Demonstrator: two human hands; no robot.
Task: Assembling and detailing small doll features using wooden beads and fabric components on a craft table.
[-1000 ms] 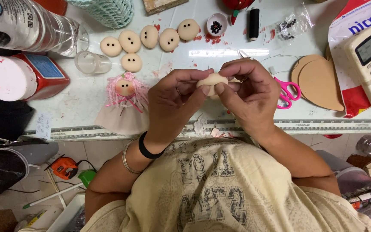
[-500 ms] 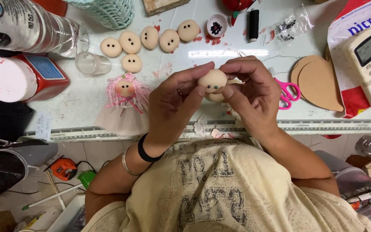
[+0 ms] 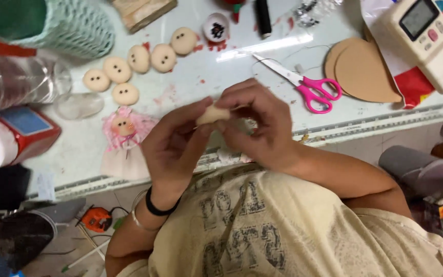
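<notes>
Both hands pinch one small beige doll head (image 3: pixel 212 114) up above the surface (image 3: pixel 190 77): left hand (image 3: pixel 173 149) fingers clamped underneath, right hand (image 3: pixel 257 125) fingers closed on top, probably for close-up detail work. Finished doll heads (image 3: pixel 139 64) sit grouped nearby.

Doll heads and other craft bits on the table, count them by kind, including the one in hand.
Beige doll heads lying on the table: 6
Beige doll head held between the left hand and right hand: 1
Pink-haired doll: 1
Pink scissors: 1
Total: 9
</notes>
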